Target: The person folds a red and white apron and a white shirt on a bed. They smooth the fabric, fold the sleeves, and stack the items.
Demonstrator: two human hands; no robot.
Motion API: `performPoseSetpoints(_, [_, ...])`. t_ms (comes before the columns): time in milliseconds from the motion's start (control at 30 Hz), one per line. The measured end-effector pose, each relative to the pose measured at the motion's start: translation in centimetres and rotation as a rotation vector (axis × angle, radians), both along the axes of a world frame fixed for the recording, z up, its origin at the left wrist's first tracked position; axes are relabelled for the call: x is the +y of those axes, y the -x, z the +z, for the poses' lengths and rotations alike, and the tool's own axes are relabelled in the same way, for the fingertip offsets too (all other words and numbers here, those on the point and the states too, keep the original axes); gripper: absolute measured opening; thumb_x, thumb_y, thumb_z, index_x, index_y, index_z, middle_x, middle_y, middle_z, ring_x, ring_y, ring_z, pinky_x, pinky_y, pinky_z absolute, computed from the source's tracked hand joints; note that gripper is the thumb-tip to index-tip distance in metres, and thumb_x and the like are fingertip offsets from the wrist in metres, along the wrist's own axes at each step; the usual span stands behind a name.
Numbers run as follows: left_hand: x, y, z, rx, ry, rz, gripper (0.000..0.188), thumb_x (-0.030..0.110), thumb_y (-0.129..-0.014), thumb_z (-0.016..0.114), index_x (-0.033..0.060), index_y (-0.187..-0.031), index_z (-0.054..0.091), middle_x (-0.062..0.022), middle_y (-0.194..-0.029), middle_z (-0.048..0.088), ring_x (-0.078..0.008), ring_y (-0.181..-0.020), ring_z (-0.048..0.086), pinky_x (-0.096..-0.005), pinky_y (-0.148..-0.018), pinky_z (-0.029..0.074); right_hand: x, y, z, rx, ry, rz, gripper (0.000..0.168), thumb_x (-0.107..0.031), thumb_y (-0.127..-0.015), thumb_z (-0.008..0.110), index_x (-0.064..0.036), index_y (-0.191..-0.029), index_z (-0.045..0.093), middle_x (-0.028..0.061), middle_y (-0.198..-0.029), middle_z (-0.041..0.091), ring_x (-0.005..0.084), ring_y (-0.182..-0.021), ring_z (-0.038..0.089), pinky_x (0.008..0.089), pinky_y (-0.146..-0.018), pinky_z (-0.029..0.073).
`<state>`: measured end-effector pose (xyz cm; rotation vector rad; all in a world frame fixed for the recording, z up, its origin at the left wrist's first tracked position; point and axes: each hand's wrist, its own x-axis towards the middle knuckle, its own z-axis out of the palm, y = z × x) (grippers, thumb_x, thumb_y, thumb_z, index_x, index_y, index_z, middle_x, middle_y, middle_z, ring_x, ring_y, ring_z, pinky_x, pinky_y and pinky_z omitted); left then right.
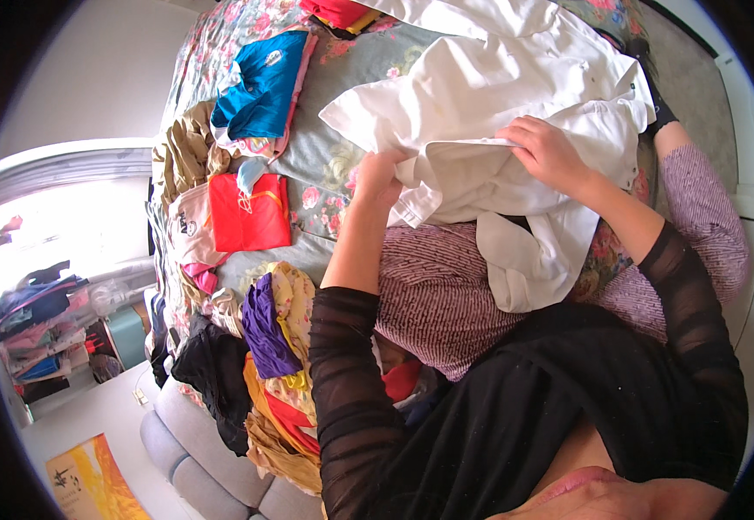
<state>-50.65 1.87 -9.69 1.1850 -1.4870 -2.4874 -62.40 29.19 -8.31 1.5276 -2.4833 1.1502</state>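
Note:
A white long-sleeved garment [481, 91], perhaps a coat or shirt, lies spread over the bed and partly across my lap. My left hand [380, 177] grips its edge near a folded-over white flap. Farther right, my right hand [541, 153] pinches the same edge, which runs taut between both hands. One part of the garment [533, 273] drapes down over my patterned trousers [429, 286]. The undersides of the fingers are hidden by cloth and by the hands themselves.
Left of the garment, on the floral bedspread [325, 169], lie a folded blue shirt [266, 84] and a red folded cloth [250, 218] with a face mask [250, 174] on it. Loose clothes, including a purple garment [269, 331], are heaped beside a grey cushioned headboard [214, 455].

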Motion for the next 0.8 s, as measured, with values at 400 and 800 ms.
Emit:
performPoseSetpoints(400, [3.1,1.6,0.2,-0.115,0.002,-0.174,0.058,0.035,-0.082,0.068,-0.0071,-0.120,0.054,-0.0190,-0.110,0.061,-0.0262,-0.095,0.062,-0.0403,-0.079,0.052,0.0,-2.6,0.4,-0.134,0.052,0.064,0.009,-0.009,-0.083,0.062,-0.002,-0.088,0.064,0.0124,-0.088,0.063,0.0327,-0.081,0.058,0.0393,-0.077,0.046])
performPoseSetpoints(800, [4.1,2.7,0.5,0.157,-0.178,0.038,0.036,0.008,-0.095,0.052,-0.0042,-0.128,0.045,-0.0169,-0.118,0.056,-0.0320,-0.105,0.059,-0.0457,-0.089,0.052,0.3,-3.0,1.7,-0.068,0.049,0.163,0.012,-0.010,-0.082,0.064,-0.001,-0.089,0.062,0.0101,-0.083,0.056,0.0291,-0.082,0.056,0.0386,-0.078,0.044])
